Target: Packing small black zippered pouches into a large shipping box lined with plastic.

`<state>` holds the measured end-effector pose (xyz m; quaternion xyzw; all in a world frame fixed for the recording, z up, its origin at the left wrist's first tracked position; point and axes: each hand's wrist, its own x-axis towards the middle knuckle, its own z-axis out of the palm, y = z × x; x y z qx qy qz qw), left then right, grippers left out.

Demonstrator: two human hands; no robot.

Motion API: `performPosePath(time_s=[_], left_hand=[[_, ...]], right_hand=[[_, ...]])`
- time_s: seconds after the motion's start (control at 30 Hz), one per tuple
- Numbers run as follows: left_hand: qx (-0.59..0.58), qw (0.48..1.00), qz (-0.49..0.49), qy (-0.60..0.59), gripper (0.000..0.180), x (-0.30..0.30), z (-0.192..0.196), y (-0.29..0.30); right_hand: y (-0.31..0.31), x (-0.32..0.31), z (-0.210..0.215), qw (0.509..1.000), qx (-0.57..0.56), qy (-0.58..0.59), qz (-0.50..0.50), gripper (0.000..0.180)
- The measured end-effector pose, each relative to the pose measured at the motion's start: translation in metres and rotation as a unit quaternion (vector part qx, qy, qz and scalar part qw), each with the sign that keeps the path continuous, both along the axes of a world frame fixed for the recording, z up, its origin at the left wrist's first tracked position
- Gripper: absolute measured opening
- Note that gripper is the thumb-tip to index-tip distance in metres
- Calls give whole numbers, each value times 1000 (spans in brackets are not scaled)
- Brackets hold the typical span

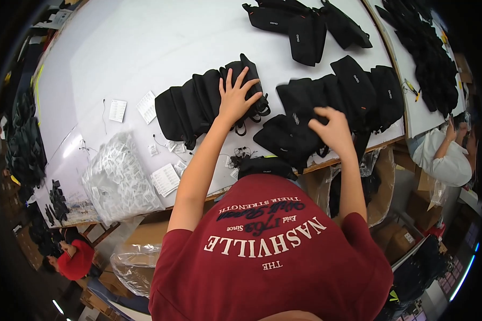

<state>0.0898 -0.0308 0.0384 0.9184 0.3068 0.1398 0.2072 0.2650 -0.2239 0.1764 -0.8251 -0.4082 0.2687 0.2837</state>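
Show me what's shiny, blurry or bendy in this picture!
In the head view, a white glare streak shines on the table at left; there too, the right hand looks blurrier than the left hand; the head view's fisheye lens bends the table edges.

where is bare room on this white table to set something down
Widest patch: the white tabletop beyond the row of black fabric pouches under the left hand. A narrow strip separates that row from the black pouch pile by the right hand. Crowded: near left edge around the clear plastic bag.
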Motion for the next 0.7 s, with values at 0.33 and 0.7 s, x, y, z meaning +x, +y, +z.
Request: performPosePath(time_s=[0.33,0.7], left_hand=[[30,999,-14,16,69,18,16,-17],[61,997,19,37,62,18,6,-18]], right_hand=[[99,-24,-133,999,7,-38,22,54],[98,5,-115,927,290,128,-202,41]])
